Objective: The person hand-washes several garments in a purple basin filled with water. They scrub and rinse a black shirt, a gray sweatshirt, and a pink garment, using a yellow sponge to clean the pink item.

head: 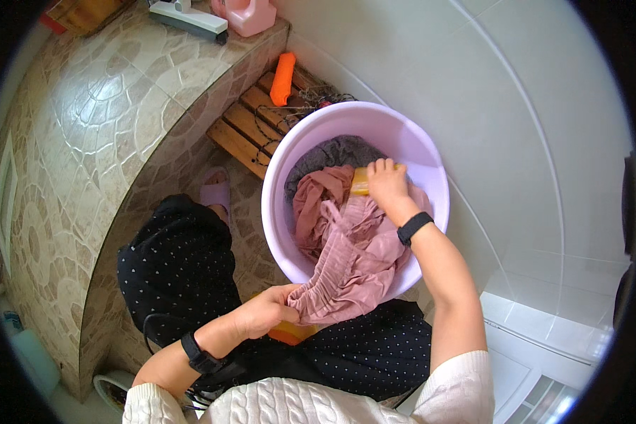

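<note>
A lilac plastic tub (276, 233) stands in front of me with wet-looking clothes in it. My left hand (270, 312) grips the gathered waistband of a pink garment (344, 265), drawn over the tub's near rim. Inside the tub, my right hand (388, 183) is closed around a yellow bar, apparently soap (359, 182), close to the pink cloth. A darker pink cloth (318, 193) lies at the left in the tub, and a dark grey cloth (344, 151) lies along its far side.
Behind the tub is a slatted wooden rack (244, 135) with an orange object (282, 79) and thin dark cords. A tiled ledge (153, 95) curves along the left, carrying a squeegee (191, 20) and a pink plastic container (252, 16). A pale wall (487, 132) rises at the right.
</note>
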`<action>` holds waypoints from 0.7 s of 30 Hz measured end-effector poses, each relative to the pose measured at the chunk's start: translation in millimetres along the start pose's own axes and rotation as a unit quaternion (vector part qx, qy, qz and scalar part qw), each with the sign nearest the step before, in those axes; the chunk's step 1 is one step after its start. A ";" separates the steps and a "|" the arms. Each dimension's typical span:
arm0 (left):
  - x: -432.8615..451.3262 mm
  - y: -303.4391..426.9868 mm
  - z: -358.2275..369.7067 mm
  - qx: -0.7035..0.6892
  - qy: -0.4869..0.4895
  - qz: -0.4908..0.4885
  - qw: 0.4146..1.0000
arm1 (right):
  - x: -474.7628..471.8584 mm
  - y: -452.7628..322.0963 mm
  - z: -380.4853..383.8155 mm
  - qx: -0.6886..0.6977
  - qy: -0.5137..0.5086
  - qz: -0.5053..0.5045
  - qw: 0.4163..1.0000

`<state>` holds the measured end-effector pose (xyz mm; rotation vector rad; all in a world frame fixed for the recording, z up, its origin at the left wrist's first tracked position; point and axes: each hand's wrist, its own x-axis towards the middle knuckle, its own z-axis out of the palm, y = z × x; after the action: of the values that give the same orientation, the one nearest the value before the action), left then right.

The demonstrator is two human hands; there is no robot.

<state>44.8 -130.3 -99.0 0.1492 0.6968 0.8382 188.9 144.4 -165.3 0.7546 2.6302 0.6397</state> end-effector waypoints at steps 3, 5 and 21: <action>2.2 -3.0 -1.0 -0.029 0.023 0.014 0.999 | -38.1 -26.5 -13.6 0.030 0.014 -0.172 0.985; 5.0 -5.2 0.5 -0.027 0.012 0.015 0.999 | -56.4 -37.2 -15.8 0.126 -0.016 -0.266 0.956; 3.1 -12.8 7.2 -0.066 0.031 0.028 0.997 | -97.9 -54.7 -75.7 0.294 -0.141 -0.164 0.931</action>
<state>58.8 -135.6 -100.0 0.0243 0.6954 0.9439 212.9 23.0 -110.6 0.4786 2.5833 -0.3457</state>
